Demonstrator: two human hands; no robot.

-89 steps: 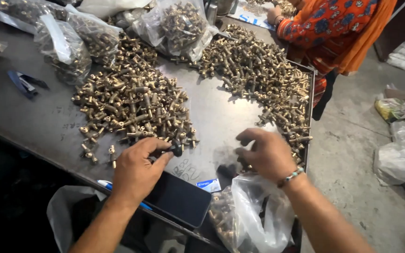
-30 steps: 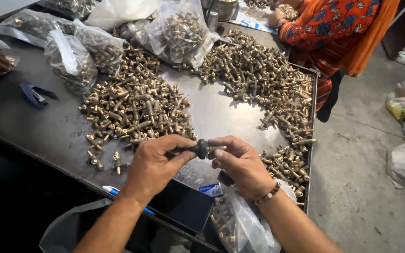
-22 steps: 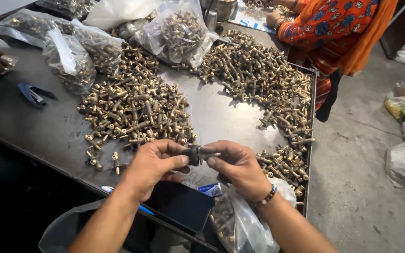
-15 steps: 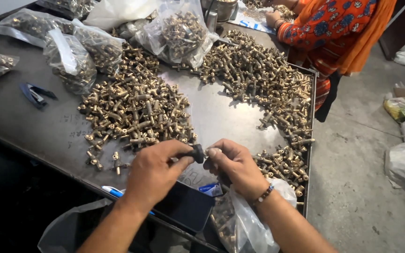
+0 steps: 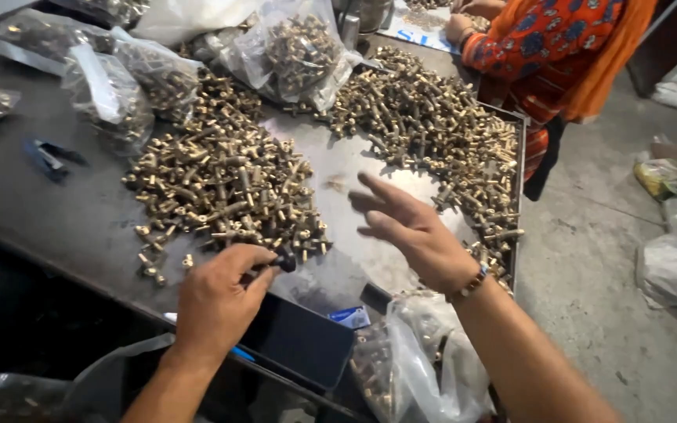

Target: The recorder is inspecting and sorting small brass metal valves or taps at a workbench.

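Observation:
My left hand (image 5: 217, 301) pinches a small black cap (image 5: 285, 261) between thumb and fingertips, just below the near pile of brass fittings (image 5: 225, 192) on the dark metal table (image 5: 33, 215). Over the table's bare middle my right hand (image 5: 409, 231) hovers with its fingers spread and nothing in it, reaching toward the far pile of brass fittings (image 5: 432, 133). A beaded bracelet is on that wrist.
A dark phone (image 5: 299, 341) lies at the table's near edge beside an open plastic bag (image 5: 413, 360) with fittings in it. Several filled clear bags (image 5: 295, 51) stand at the back, blue pliers (image 5: 45, 157) at the left. A person in orange (image 5: 558, 55) works at the far end.
My hands were joined over a small dark part; now they have separated. The right hand has let go and swung up to the right, open; the left stays low with the black cap.

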